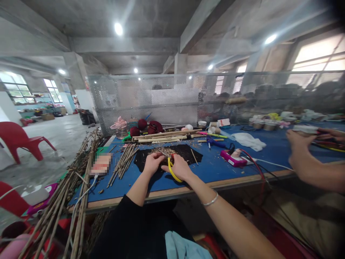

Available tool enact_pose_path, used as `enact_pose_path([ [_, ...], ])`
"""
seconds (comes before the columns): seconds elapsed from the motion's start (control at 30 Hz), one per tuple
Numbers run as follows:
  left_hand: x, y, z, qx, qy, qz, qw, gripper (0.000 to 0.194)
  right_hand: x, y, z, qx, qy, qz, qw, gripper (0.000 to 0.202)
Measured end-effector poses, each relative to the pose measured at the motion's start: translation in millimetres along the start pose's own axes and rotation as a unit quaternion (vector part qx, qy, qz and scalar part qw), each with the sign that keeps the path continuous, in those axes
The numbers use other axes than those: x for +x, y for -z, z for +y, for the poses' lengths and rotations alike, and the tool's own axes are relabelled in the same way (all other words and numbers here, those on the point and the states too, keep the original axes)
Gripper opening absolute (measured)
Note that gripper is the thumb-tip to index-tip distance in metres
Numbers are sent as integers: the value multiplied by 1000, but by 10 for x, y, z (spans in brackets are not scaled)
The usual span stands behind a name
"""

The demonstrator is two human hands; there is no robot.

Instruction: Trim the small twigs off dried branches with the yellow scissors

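Observation:
My right hand (180, 167) is closed round scissors (174, 173) with yellow handles, their metal blades pointing forward and left. Just to the left, my left hand (153, 163) is closed with its fingertips pinched near the blades; whatever it holds is too small to make out. Both hands are over the near edge of a black cloth (140, 158), on which a heap of small brown cut bits (159, 151) is scattered. Left of the cloth lies a bundle of short dry sticks (124, 162). A single thin stick (194, 157) rests on the cloth's right side.
Long dry branches (81, 169) lean over the blue table's (215, 180) left end beside a blurred-out charging device (101, 164). Behind are pale rods (164, 137) and dark red balls (142, 124). Rightward are a blue glue gun (215, 141), a purple power strip (233, 158) and a co-worker's hands (299, 144).

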State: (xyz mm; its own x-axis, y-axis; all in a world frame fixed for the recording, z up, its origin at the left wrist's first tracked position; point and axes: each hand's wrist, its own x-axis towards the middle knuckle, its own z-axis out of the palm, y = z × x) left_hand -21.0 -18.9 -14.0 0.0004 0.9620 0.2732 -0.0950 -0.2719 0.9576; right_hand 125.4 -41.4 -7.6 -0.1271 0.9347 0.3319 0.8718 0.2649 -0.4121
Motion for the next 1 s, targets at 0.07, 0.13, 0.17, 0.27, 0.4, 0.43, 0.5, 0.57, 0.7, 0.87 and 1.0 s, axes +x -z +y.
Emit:
enact_pose_path([
  [0.07, -1, -6, 5, -13, 3, -5, 1000, 28, 15, -7, -8, -1, 12, 19, 1000, 61],
  [0.13, -5, -12, 16, -16, 5, -2, 1000, 28, 30, -13, -10, 3, 24, 29, 999, 59],
  [0.17, -9, -15, 24, -14, 5, 0, 1000, 28, 37, -15, -9, 5, 27, 27, 999, 58],
  [0.27, -19, -19, 49, 0, 1, 13, 1000, 27, 59, -16, -4, 1, 21, 8, 1000, 56],
  [0.4, -21, -13, 68, 33, -15, 47, 998, 24, 109, -3, 3, -24, 22, -11, 999, 58],
  [0.43, -21, -11, 72, 45, -20, 57, 997, 23, 123, 0, 7, -31, 24, -16, 999, 59],
  [0.5, -25, -6, 82, 71, -27, 73, 994, 20, 149, 5, 17, -42, 23, -24, 999, 61],
  [0.57, -32, -3, 95, 95, -30, 79, 992, 19, 165, 8, 30, -50, 18, -31, 998, 61],
  [0.7, -39, 3, 97, 120, -29, 77, 989, 20, 168, 14, 43, -53, 4, -38, 998, 63],
  [0.87, -22, 22, 52, 134, -28, 98, 986, 17, 170, 34, 41, -53, -10, -55, 997, 65],
  [1.0, -18, 23, 48, 145, -27, 105, 983, 16, 179, 73, 65, -55, -8, -60, 997, 61],
])
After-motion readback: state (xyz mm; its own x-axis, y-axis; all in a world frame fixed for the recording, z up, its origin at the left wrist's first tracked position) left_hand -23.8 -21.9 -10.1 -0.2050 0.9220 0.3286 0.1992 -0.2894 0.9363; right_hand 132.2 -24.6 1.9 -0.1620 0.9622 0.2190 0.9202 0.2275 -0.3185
